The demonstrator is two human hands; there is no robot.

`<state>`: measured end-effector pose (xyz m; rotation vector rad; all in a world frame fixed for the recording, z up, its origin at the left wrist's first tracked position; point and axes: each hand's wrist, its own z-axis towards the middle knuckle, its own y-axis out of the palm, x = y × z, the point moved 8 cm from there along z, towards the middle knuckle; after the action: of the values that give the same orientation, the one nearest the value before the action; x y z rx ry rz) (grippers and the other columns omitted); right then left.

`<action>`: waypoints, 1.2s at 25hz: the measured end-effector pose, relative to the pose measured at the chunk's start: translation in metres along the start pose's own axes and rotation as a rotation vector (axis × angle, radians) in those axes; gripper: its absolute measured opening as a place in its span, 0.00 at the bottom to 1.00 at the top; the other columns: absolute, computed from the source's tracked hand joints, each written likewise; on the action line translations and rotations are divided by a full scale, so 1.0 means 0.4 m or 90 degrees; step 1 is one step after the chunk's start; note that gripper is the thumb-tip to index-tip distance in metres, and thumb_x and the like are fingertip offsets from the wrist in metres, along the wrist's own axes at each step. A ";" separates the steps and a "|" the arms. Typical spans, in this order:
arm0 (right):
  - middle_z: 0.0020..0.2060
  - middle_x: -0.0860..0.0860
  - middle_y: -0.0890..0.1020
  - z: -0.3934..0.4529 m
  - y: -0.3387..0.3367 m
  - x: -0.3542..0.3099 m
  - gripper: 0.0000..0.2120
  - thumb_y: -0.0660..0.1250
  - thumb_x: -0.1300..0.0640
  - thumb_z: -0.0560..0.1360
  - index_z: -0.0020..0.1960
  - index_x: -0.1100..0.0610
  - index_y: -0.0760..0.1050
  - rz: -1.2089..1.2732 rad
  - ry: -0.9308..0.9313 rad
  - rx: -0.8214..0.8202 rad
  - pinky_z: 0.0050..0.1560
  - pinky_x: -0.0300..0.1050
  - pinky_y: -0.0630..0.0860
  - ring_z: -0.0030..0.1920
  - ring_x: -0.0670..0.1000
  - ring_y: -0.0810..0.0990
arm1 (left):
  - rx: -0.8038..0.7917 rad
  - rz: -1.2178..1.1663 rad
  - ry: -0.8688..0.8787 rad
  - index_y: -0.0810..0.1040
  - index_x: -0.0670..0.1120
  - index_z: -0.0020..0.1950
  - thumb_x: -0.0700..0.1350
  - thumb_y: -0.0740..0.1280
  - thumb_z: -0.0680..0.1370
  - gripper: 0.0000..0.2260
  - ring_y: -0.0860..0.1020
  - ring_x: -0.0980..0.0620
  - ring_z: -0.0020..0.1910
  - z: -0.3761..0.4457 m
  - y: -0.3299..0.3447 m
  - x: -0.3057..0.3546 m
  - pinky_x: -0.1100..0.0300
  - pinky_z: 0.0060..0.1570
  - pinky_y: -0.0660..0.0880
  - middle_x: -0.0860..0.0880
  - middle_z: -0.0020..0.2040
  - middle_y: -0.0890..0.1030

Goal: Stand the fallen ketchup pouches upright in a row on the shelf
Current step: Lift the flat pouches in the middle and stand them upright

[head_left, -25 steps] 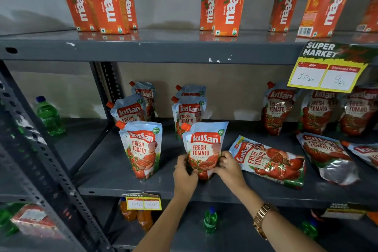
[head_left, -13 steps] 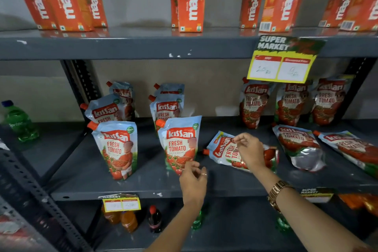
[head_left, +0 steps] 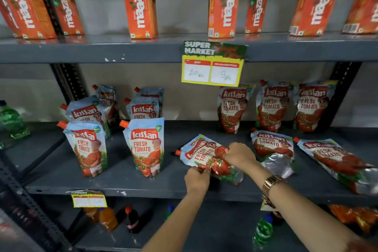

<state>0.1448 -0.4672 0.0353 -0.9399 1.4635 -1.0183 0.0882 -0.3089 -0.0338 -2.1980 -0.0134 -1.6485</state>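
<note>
Both hands grip one fallen ketchup pouch [head_left: 206, 155] lying on the grey shelf [head_left: 126, 180], its orange cap pointing away to the left. The left hand [head_left: 197, 180] pinches the pouch's near edge with curled fingers; the right hand [head_left: 240, 154], a gold watch [head_left: 271, 187] on its wrist, closes over the crumpled lower part. Just right of the right hand lie two more fallen pouches [head_left: 273, 150], flat on the shelf. Left of the left hand, two upright pouches [head_left: 146, 147] stand in the front row, with others behind them. Beyond the right hand, three pouches [head_left: 272, 106] lean against the back wall.
</note>
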 end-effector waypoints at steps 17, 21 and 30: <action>0.29 0.55 0.78 -0.046 0.110 0.093 0.11 0.66 0.70 0.69 0.29 0.61 0.74 0.686 0.128 -0.125 0.34 0.41 0.72 0.31 0.51 0.76 | 0.105 -0.146 -0.141 0.73 0.44 0.26 0.35 0.61 0.73 0.15 0.70 0.51 0.30 0.056 -0.019 -0.034 0.61 0.27 0.66 0.46 0.30 0.75; 0.30 0.52 0.81 -0.046 0.062 0.079 0.08 0.66 0.69 0.72 0.38 0.58 0.78 0.685 0.026 -0.081 0.23 0.34 0.72 0.28 0.46 0.79 | 0.093 -0.226 -0.075 0.81 0.42 0.40 0.33 0.61 0.74 0.10 0.77 0.49 0.44 0.060 -0.018 0.015 0.57 0.42 0.76 0.45 0.41 0.81; 0.52 0.55 0.81 -0.040 0.036 0.061 0.22 0.64 0.75 0.70 0.53 0.51 0.70 0.758 -0.101 0.055 0.52 0.48 0.80 0.51 0.51 0.80 | 0.029 -0.223 0.142 0.78 0.37 0.47 0.27 0.60 0.73 0.11 0.75 0.54 0.37 0.106 -0.034 0.120 0.64 0.36 0.73 0.44 0.40 0.80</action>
<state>0.1257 -0.4838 0.0151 0.0196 1.4691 -0.1062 0.1386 -0.2937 0.0049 -2.0520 -0.3910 -2.0494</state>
